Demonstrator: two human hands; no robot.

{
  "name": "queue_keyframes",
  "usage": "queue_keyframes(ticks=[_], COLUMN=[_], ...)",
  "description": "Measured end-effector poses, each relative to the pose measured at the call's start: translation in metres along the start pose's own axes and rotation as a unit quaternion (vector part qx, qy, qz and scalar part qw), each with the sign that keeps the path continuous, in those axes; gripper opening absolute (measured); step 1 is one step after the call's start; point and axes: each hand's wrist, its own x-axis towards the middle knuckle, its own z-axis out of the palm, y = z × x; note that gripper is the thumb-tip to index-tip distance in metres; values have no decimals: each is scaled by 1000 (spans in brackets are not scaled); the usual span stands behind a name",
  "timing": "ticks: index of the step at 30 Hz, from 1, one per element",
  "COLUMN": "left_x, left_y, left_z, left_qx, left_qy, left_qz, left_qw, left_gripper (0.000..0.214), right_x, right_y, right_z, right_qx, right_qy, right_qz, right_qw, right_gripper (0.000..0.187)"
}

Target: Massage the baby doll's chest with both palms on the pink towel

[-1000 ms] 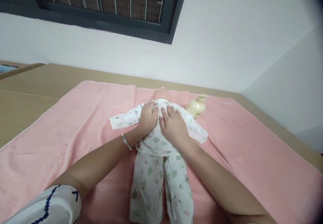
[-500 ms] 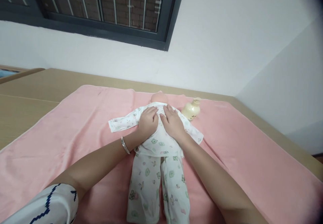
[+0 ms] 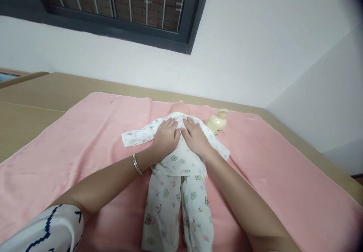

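Note:
A baby doll (image 3: pixel 179 108) in a white patterned long-sleeved top (image 3: pixel 181 163) and matching trousers (image 3: pixel 162 206) lies stretched out on a pink blanket (image 3: pixel 107 123). Only the pinkish top of its head shows beyond the collar. My left hand (image 3: pixel 166 136) rests flat on the left side of the doll's upper body, fingers extended. On the right side, my right hand (image 3: pixel 195 136) lies flat too, its fingers slightly spread. The thumbs almost meet at the middle. A pale yellow pump bottle (image 3: pixel 217 122) stands just beyond the doll's right sleeve.
Under the blanket is a wooden tabletop (image 3: pixel 36 97), its bare edge running along the white wall (image 3: pixel 241 55). A dark-framed window (image 3: pixel 187 36) with bars is set in the wall at the upper left. Another wall meets it at the right.
The view has shifted slightly. Both hands remain flat on the doll's top, with the right fingers a little more spread.

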Motion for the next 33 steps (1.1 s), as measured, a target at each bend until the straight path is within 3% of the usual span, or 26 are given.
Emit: queue_keyframes(ticks=[5,10,18,21,26,29,33], left_x=[6,12,-8,1,21,17,1], left_y=[-3,-9,11,3,-11,-3,9], left_z=[-2,-4,-5,-7,-9,-7,-2], left_qx=[1,16,52,27,18,60,77], left_qy=[-29,-45,-21,-47,-110,-89,-36], left_qz=[-25,-62,19,-7,-64,-55,-3], left_qw=[999,997,998,998,992,993,996], left_gripper=[41,47,42,42,45,45,41], right_x=[-11,-31,5,3,-22,-24,-9], right_y=[-17,-41,7,1,-33,-35,-16], right_z=[-1,-4,-3,-1,-8,-14,-9], right_qx=[-36,-76,57,44,-40,-45,15], right_qy=[19,2,-14,1,13,0,10], right_qz=[41,8,35,41,34,25,29], right_qw=[998,997,998,998,999,999,999], right_gripper=[56,52,65,61,52,47,48])
